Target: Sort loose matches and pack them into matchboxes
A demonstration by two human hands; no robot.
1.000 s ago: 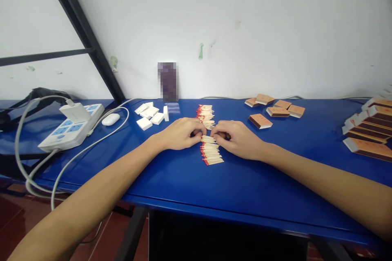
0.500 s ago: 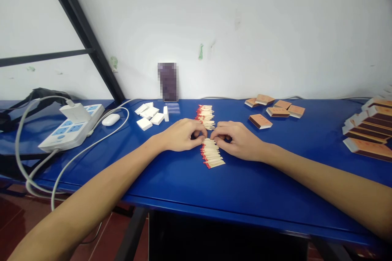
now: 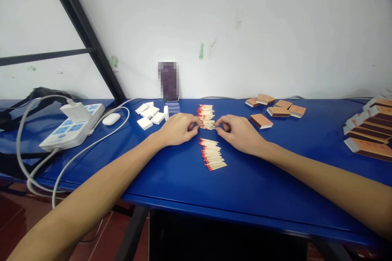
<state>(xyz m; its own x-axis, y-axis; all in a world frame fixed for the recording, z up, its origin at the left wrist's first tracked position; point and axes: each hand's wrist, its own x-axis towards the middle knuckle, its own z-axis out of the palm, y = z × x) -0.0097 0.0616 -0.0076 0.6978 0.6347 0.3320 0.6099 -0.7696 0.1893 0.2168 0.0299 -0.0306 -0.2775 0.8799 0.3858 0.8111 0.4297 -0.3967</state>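
Observation:
Two groups of red-headed matches lie on the blue table, a far group (image 3: 206, 117) and a near group (image 3: 212, 155), with blue surface showing between them. My left hand (image 3: 181, 129) rests at the red-head side of the far group, thumb and index finger curled close together at its edge. On the plain-stick side, my right hand (image 3: 237, 131) is curled likewise, its fingertips beside the ends of the lowest matches. Whatever either set of fingertips pinches is too small to make out. Neither hand touches the near group.
White small boxes (image 3: 148, 113) lie left of my left hand, before a propped phone (image 3: 169, 82). Orange matchboxes (image 3: 278, 111) lie at the right, more stacked (image 3: 369, 124) far right. A power strip (image 3: 72, 128), cables and a white case (image 3: 111, 119) are at left.
Both hands have moved away from me and apart, from the top of the near group to the lower end of the far group. The near group's upper matches are now uncovered.

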